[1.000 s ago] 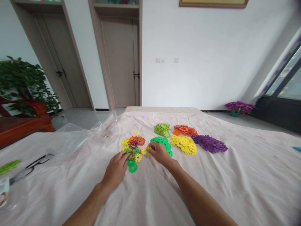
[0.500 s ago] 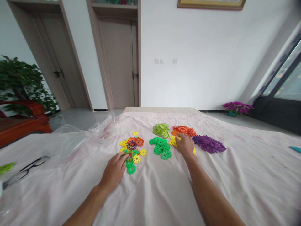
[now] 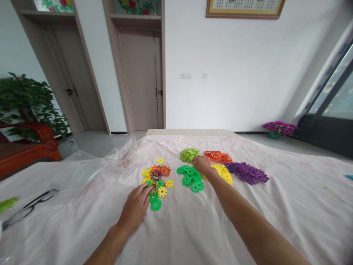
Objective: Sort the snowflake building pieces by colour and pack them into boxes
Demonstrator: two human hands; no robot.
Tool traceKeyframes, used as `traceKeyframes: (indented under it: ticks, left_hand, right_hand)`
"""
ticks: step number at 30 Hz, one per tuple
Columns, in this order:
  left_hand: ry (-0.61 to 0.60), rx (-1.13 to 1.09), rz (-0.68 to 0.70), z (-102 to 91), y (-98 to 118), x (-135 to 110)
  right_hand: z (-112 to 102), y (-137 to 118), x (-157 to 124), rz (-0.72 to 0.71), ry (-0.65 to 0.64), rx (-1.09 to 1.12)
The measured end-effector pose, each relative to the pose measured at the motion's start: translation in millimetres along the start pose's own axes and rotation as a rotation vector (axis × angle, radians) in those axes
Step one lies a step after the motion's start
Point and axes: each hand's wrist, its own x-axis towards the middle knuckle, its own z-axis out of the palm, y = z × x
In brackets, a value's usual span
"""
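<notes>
Yellow pieces (image 3: pixel 224 173) lie mid-cloth just right of the right hand (image 3: pixel 202 164), its grip impossible to tell, while the left hand (image 3: pixel 136 208) rests flat, fingers loose, touching the nearer mixed cluster (image 3: pixel 157 176).

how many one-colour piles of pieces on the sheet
5: light green pile far centre, orange pile beside it, purple pile farthest right, yellow pile and dark green pile nearer. The right hand may hide pieces.
</notes>
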Motion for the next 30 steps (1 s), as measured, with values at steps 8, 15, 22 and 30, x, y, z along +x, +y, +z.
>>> traceKeyframes:
  ticks: [8, 15, 22, 30]
  left_hand:
    - [0.011, -0.019, -0.006, -0.4, 0.1, 0.6]
    - [0.026, -0.024, -0.005, -3.0, 3.0, 0.6]
    - [0.028, -0.023, 0.022, -0.1, -0.6, -0.1]
    - [0.003, -0.012, 0.009, -0.4, -0.6, 0.4]
  right_hand:
    - [-6.4, -14.0, -9.9, -0.046, 0.085, 0.039]
    - [-2.1, -70.7, -71.0, -0.423, 0.165, 0.178]
    - [13.2, -102.7, -100.4, -0.496, 0.138, 0.144]
    - [13.4, -82.0, -90.4, -0.407, 0.158, 0.366]
